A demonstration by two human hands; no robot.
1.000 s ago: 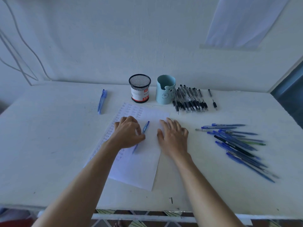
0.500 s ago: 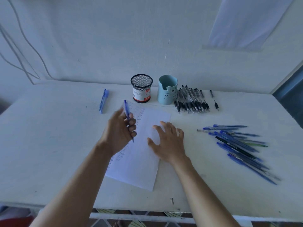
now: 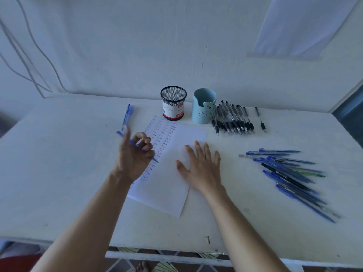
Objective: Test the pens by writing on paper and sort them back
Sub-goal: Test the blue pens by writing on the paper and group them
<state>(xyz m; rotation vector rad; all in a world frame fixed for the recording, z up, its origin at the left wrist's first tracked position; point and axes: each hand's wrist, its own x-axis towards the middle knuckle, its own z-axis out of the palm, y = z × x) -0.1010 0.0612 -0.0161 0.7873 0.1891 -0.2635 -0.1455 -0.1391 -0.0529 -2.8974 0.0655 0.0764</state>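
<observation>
A white sheet of paper (image 3: 169, 185) with columns of handwritten test words lies on the table. My left hand (image 3: 135, 156) is raised over the sheet's left edge and holds a blue pen (image 3: 135, 145) in its curled fingers, tip towards the paper. My right hand (image 3: 202, 169) lies flat on the sheet's right side with fingers spread. Two blue pens (image 3: 127, 116) lie apart at the far left. A heap of blue pens (image 3: 290, 173) lies at the right. A row of black pens (image 3: 231, 118) lies beside the cups.
A black mesh pen cup (image 3: 173, 104) and a light blue cup (image 3: 203, 107) stand at the back of the white table (image 3: 59, 173), against the wall. Two short black pen parts (image 3: 261, 119) lie right of the black pens. The table's front edge runs below my forearms.
My left hand picked the blue pen up from the paper, lifted it and swung it leftwards. My right hand slid a little right on the sheet.
</observation>
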